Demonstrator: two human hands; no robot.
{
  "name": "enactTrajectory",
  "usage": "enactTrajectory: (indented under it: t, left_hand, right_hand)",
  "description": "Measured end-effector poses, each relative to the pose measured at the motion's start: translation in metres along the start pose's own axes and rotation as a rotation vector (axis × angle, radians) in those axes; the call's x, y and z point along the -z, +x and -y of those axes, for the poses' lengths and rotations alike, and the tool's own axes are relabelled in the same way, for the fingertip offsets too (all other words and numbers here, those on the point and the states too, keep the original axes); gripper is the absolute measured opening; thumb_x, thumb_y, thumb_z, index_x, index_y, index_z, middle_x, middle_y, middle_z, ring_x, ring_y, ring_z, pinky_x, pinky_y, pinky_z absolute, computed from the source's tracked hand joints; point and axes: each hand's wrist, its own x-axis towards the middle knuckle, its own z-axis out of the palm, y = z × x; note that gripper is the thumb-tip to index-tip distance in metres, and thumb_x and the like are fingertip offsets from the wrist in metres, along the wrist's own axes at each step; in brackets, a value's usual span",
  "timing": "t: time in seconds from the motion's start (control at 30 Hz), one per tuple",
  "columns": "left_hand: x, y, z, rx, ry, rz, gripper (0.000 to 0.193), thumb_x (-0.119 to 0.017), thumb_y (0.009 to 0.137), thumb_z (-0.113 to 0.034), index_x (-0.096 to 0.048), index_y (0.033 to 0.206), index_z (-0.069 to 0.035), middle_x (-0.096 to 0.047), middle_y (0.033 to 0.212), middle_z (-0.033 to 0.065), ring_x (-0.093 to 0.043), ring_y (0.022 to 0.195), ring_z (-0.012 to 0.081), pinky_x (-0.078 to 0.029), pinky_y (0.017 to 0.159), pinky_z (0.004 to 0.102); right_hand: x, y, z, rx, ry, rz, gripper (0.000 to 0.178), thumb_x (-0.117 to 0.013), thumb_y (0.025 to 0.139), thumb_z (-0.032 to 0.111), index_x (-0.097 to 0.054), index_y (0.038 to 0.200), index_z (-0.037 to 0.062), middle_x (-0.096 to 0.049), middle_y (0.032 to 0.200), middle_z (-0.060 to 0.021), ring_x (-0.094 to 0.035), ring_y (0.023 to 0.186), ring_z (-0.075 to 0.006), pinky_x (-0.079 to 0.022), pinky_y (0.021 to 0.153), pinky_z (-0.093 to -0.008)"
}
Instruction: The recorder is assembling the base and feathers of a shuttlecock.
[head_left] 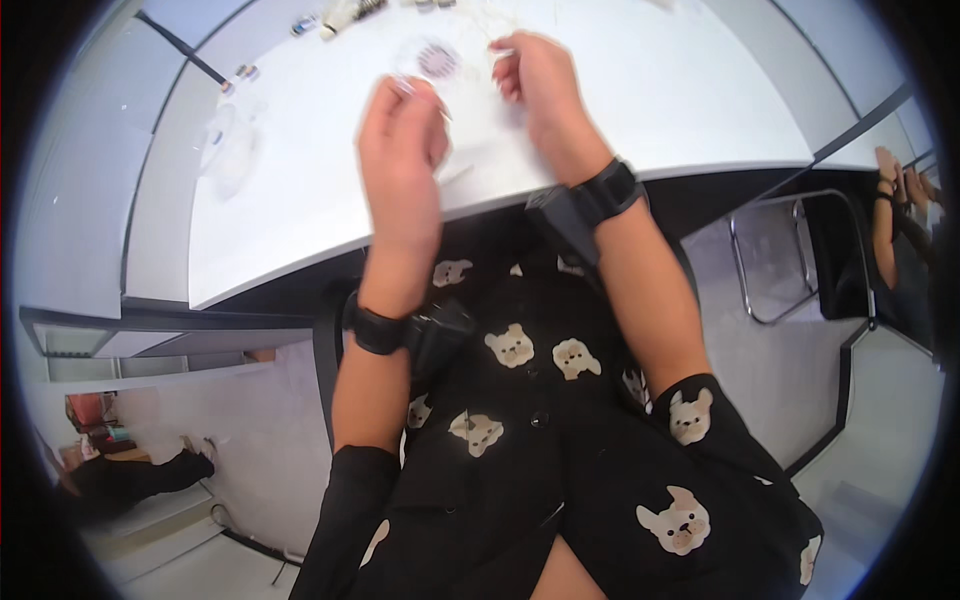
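Note:
Above the white table, my left hand is closed in a pinch. Something small, clear and shiny shows at its fingertips, too blurred to name. My right hand is raised to the right of it, fingers curled together. What they hold, if anything, is too small to tell. Just beyond the left fingertips, between the hands, lies a round clear piece with a dark radial pattern. The two hands are apart from each other.
Small items, among them a pale tube-like thing, lie at the table's far edge. A crumpled clear plastic bag is at the left. On the right stands a metal-framed chair, with another person's arm beyond it.

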Motion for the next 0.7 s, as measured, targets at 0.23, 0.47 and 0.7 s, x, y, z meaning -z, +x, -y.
enactTrajectory:
  t: [0.23,0.47,0.7]
  left_hand:
    - [0.039,0.033,0.001,0.091,0.125,-0.042,0.022,-0.049,0.101,-0.021,-0.051,0.083,-0.010,-0.037,0.062,-0.0039,-0.031,0.056,0.0070,-0.024,0.053,0.0238]
    - [0.031,0.040,0.011,0.187,0.105,-0.044,0.022,-0.049,0.101,-0.023,-0.052,0.083,-0.011,-0.039,0.062,-0.0038,-0.031,0.055,0.0069,-0.025,0.054,0.0232]
    - [0.024,0.046,0.021,0.230,0.102,-0.028,0.021,-0.049,0.100,-0.018,-0.051,0.080,-0.011,-0.045,0.065,-0.0050,-0.036,0.057,0.0034,-0.026,0.051,0.0205]
  right_hand:
    - [0.048,0.004,0.037,0.109,-0.240,-0.037,0.025,-0.051,0.093,0.020,-0.065,0.091,-0.0008,-0.062,0.065,-0.0066,-0.053,0.051,-0.0119,-0.042,0.049,-0.0240]
    - [0.088,-0.009,0.050,0.169,-0.434,-0.057,0.023,-0.054,0.094,0.020,-0.065,0.091,0.0001,-0.062,0.065,-0.0068,-0.054,0.052,-0.0119,-0.043,0.049,-0.0238]
    - [0.092,-0.009,0.047,0.226,-0.481,-0.043,0.025,-0.055,0.097,0.026,-0.067,0.092,0.0048,-0.061,0.067,-0.0004,-0.052,0.058,-0.0063,-0.039,0.056,-0.0210]
